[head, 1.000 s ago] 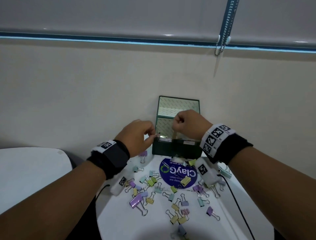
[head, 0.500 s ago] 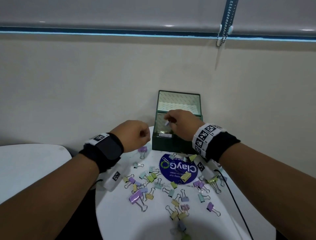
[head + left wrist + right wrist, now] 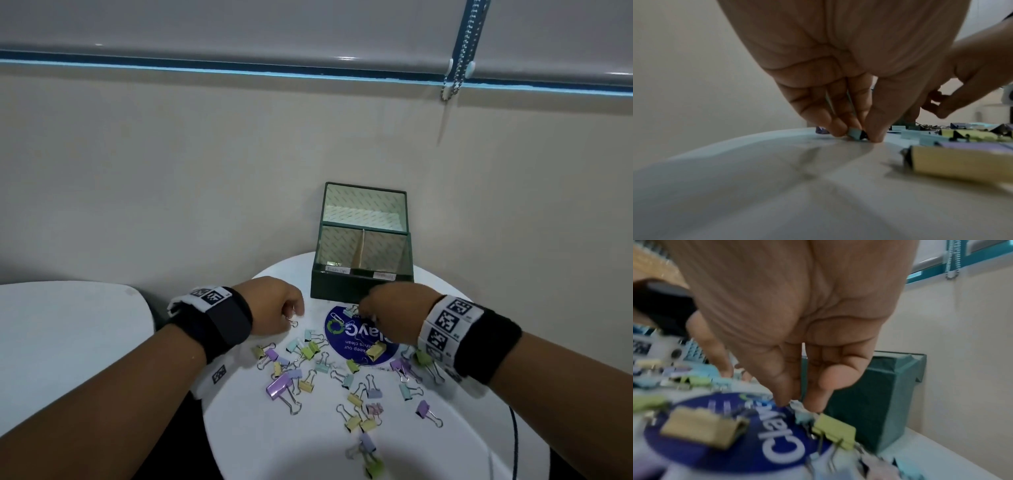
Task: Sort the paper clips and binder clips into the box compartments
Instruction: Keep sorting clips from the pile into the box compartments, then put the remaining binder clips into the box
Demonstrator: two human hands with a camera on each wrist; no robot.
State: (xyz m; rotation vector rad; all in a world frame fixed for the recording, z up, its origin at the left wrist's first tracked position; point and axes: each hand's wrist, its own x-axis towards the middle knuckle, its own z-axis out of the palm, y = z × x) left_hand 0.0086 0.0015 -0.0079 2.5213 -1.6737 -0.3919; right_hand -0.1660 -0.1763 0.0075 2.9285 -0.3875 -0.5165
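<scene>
Crowded table (image 3: pixel 239 428) centre, open edges

Binder clips (image 3: pixel 356 394) litter the middle between both wrists; the dark green box (image 3: pixel 359 287) blocks the far edge against the wall (image 3: pixel 171 188). Bare tabletop lies at the near-left, and the box's 2 front compartments stand uncovered from above.

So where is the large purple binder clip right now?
In the head view the large purple binder clip lies on the white table, left of the scattered pile, nearer the person than the left hand, with no hand touching it.
</scene>
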